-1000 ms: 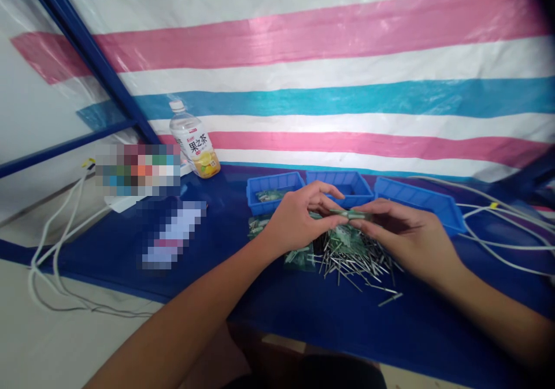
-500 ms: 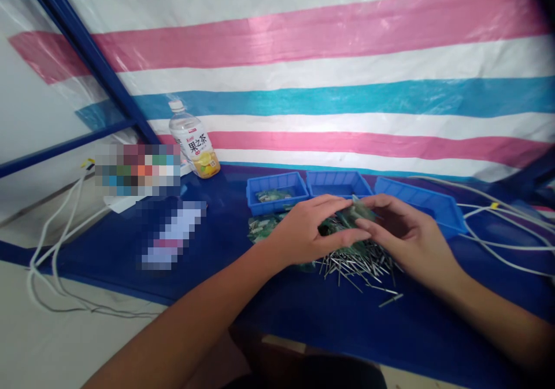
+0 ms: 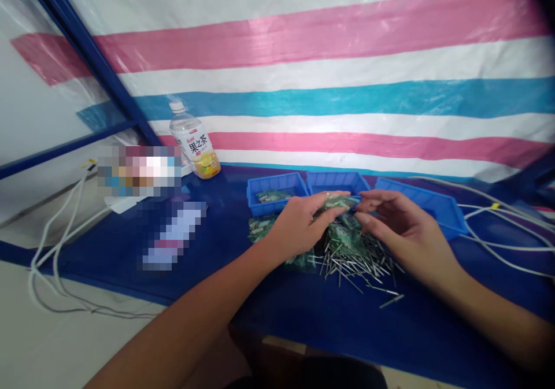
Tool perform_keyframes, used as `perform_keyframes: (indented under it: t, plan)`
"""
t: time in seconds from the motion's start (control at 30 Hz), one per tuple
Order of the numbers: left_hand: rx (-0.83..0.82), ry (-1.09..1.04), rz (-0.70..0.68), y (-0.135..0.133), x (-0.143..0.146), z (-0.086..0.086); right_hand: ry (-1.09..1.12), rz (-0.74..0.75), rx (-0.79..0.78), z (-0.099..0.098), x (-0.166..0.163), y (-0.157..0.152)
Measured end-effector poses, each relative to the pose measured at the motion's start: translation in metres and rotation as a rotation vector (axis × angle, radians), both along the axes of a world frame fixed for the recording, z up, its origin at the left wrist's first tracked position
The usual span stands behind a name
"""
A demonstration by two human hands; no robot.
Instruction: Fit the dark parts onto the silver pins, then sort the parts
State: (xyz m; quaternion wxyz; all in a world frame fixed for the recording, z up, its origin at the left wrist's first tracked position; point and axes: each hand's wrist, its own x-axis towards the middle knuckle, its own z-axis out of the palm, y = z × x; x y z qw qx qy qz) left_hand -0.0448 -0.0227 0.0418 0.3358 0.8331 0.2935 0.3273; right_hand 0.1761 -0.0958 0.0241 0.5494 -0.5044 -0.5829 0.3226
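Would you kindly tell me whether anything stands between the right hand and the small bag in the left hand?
Nothing visible does: the left hand holds the small bag, and the right hand is at its right end, though contact is unclear. The metal rods lie below.

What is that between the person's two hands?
A small greenish plastic packet, pinched in the left hand, its end close to the right hand, as the head view shows.
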Motion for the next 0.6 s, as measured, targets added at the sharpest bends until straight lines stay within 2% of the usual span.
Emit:
perform_keyframes:
  t: [0.17, 0.3, 0.43, 0.53, 0.6]
  plan:
    - [-0.016, -0.018, -0.092, -0.002, -0.0024, -0.0004, -0.145, 0.074, 0.064, 0.0013, 0.0036, 0.0011]
    - [-0.018, -0.009, -0.149, -0.0035, -0.0036, 0.0016, -0.149, 0.087, 0.105, 0.0001, 0.0065, 0.0015]
    - [-0.048, -0.096, -0.127, -0.0036, -0.0002, 0.0008, -0.095, 0.015, 0.093, 0.0012, 0.0081, 0.0017]
    - [-0.071, -0.217, -0.08, -0.0005, 0.0031, -0.0031, -0.043, -0.061, 0.031, 0.0034, 0.0069, 0.0013]
    - [-0.097, -0.253, -0.052, 0.0018, 0.0042, -0.0058, -0.02, -0.061, -0.021, 0.0038, 0.0054, 0.0006]
